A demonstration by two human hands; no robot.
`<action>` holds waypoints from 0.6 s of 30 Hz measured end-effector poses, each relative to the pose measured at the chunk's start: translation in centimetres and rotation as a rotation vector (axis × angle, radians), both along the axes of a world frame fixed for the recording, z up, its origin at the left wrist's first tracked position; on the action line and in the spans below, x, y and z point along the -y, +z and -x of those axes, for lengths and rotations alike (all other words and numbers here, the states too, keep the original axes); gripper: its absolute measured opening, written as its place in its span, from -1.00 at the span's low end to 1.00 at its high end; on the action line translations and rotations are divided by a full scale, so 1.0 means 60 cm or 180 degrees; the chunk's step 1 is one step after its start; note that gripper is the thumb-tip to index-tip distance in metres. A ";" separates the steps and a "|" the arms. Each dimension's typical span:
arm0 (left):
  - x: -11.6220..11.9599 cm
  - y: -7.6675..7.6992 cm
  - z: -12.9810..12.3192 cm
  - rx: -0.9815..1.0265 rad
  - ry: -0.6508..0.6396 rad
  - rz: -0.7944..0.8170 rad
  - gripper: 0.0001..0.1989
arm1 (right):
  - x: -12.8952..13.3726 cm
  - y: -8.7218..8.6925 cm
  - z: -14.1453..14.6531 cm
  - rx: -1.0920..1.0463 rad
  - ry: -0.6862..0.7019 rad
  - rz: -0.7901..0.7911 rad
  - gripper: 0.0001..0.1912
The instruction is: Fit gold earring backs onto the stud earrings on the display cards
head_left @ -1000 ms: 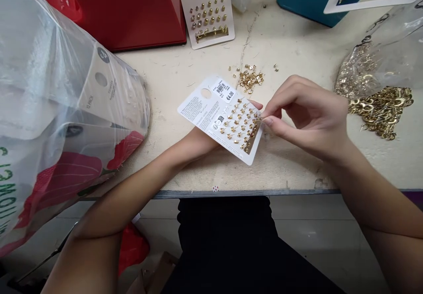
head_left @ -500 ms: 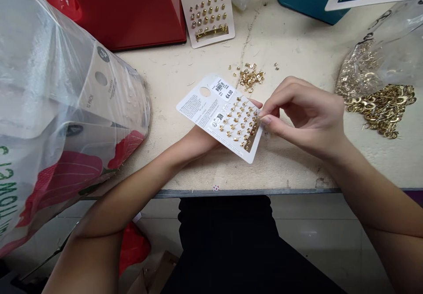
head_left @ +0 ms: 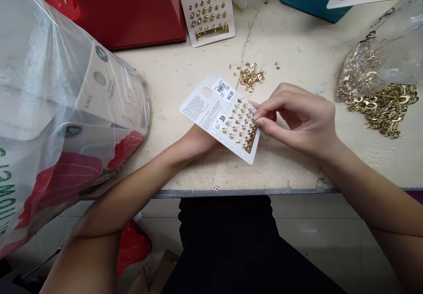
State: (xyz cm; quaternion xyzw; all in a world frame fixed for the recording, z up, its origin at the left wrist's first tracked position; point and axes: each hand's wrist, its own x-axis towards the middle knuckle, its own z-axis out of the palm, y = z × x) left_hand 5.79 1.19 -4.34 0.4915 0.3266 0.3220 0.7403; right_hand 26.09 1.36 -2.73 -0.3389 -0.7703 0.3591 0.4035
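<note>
Right hand (head_left: pixel 306 120) shifted inward, fingertips (head_left: pixel 262 122) pinched at card (head_left: pixel 198 102)

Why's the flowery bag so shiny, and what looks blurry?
Head view: pale glare streaks the flowery bag, probably light bouncing off its plastic; also head view: the earring card has tiny print too fuzzy to read.

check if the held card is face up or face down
Face down: the card shows its back, with small print, a price sticker and gold earring backs.
</note>
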 end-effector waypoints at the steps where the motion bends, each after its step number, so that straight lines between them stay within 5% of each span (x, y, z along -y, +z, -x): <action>1: 0.001 -0.002 0.002 -0.0009 0.0004 0.0003 -0.71 | 0.000 0.000 0.000 0.0005 0.0003 -0.0056 -0.82; 10: 0.013 -0.040 0.022 0.0068 0.0161 0.0222 -0.71 | -0.007 0.018 -0.010 0.0227 0.0017 -0.0512 -0.83; 18: 0.010 -0.020 0.009 -0.0023 0.0108 0.0205 -0.62 | -0.006 0.022 -0.010 0.0455 0.0053 -0.0675 -0.83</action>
